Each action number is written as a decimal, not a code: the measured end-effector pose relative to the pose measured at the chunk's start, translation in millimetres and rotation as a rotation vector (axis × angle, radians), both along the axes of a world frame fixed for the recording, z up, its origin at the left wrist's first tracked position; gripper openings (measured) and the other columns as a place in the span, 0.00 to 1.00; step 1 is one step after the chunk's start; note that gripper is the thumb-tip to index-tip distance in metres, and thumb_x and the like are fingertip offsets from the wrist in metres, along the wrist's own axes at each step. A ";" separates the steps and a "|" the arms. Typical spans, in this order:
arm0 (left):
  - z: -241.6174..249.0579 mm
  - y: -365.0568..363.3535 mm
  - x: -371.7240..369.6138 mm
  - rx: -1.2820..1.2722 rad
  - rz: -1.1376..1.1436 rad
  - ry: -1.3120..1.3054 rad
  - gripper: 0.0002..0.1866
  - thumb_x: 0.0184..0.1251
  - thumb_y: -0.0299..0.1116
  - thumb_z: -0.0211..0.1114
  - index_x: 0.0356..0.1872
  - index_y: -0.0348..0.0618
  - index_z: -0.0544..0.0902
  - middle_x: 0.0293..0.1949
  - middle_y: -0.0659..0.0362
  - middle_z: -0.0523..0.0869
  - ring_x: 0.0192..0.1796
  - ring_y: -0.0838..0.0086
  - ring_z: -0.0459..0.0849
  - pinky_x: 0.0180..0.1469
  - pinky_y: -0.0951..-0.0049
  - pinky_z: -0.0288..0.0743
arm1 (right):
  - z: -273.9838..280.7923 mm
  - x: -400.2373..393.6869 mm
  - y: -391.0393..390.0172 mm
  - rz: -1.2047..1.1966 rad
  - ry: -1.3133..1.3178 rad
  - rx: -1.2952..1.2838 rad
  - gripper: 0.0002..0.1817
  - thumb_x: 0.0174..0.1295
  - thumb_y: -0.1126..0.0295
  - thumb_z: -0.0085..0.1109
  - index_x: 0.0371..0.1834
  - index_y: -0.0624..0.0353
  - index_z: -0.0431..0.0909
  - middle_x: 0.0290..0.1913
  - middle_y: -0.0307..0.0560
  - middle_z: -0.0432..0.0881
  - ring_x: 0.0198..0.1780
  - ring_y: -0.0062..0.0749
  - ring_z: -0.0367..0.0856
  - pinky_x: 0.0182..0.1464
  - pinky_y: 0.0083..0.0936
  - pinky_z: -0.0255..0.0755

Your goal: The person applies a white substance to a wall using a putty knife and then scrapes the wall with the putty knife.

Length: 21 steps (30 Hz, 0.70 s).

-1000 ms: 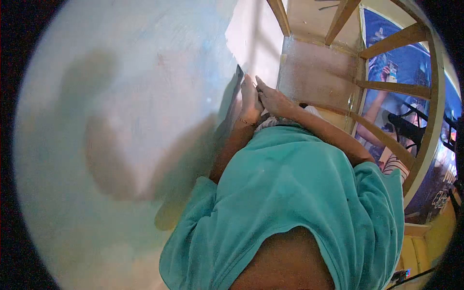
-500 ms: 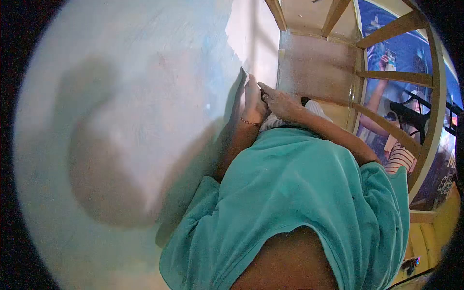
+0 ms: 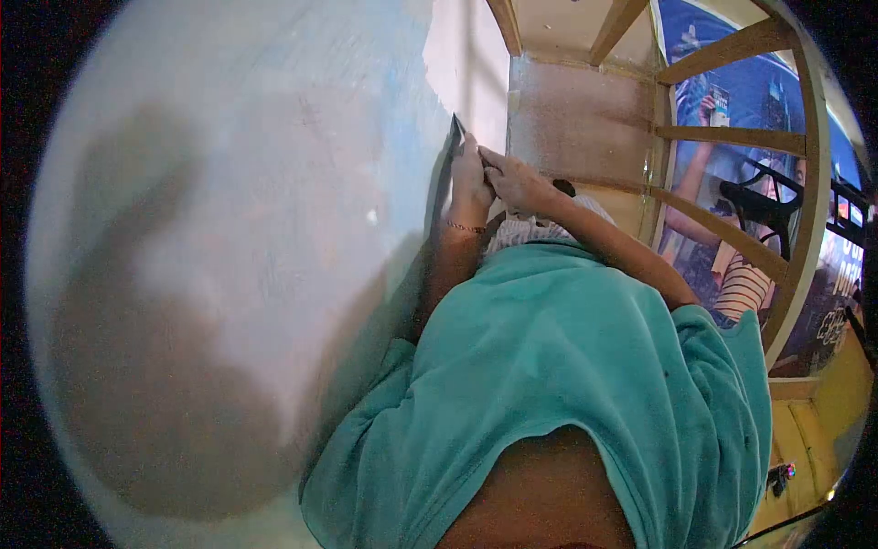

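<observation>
My left hand (image 3: 469,183), with a beaded bracelet at the wrist, is closed on what looks like a putty knife (image 3: 458,125). The thin blade meets the wall (image 3: 265,201) at the lower edge of a bright white patch (image 3: 448,46). Against the left hand, on its right side, my right hand (image 3: 519,186) is closed with its fingers bent. What lies under the right fingers is hidden; a dark bit shows between the two hands. Both hands look dusty with pale powder.
The pale blue and white wall fills the left side. Wooden frame bars (image 3: 732,140) stand to the right, before a blue printed banner (image 3: 690,174). A brown panel (image 3: 576,119) lies beyond my hands. My own shadow falls on the wall.
My hands and the blade have moved slightly up and to the left in view. My shadow on the wall has shifted left and down. Both hands stay closed together.
</observation>
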State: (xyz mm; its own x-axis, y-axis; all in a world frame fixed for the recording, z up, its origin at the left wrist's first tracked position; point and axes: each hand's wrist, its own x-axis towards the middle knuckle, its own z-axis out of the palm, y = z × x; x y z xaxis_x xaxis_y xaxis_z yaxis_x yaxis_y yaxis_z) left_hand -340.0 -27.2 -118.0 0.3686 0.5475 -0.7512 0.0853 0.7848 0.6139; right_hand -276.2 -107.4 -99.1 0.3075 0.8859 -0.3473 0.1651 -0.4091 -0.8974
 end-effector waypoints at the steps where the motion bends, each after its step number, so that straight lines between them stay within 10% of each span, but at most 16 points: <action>1: 6.4 -4.9 2.7 0.017 0.054 0.007 0.16 0.63 0.43 0.45 0.35 0.38 0.68 0.26 0.60 0.69 0.26 0.76 0.70 0.25 0.74 0.68 | 5.6 -0.5 -3.7 0.006 -0.011 0.003 0.22 0.55 0.71 0.36 0.54 0.64 0.60 0.35 0.65 0.74 0.34 0.51 0.75 0.41 0.38 0.68; 10: -36.4 -2.7 -7.0 0.079 0.048 -0.006 0.22 0.62 0.48 0.42 0.36 0.35 0.69 0.28 0.56 0.73 0.29 0.71 0.74 0.28 0.70 0.71 | 11.1 6.1 -4.4 0.076 0.010 -0.043 0.21 0.54 0.68 0.36 0.52 0.65 0.62 0.37 0.66 0.73 0.39 0.54 0.73 0.45 0.39 0.66; 13: -25.9 -4.8 -8.0 0.091 0.006 0.009 0.21 0.63 0.48 0.42 0.34 0.36 0.69 0.28 0.55 0.73 0.29 0.71 0.75 0.27 0.71 0.71 | 4.6 0.2 -7.0 0.032 -0.071 0.016 0.21 0.56 0.69 0.36 0.54 0.60 0.61 0.29 0.62 0.74 0.23 0.41 0.74 0.31 0.32 0.69; 16: 1.9 -13.2 -2.9 0.129 0.000 0.038 0.21 0.63 0.47 0.42 0.32 0.36 0.70 0.26 0.56 0.73 0.28 0.72 0.75 0.27 0.72 0.71 | 22.0 4.1 -10.2 0.064 0.014 -0.047 0.21 0.54 0.68 0.37 0.52 0.64 0.62 0.38 0.66 0.73 0.39 0.54 0.73 0.45 0.41 0.65; 21: -24.8 -3.8 -11.2 0.085 0.031 -0.010 0.21 0.61 0.45 0.45 0.35 0.32 0.70 0.31 0.51 0.74 0.34 0.68 0.75 0.34 0.70 0.70 | -1.4 1.0 -0.3 0.067 -0.057 0.014 0.21 0.53 0.69 0.39 0.51 0.66 0.62 0.36 0.66 0.73 0.38 0.54 0.73 0.44 0.41 0.66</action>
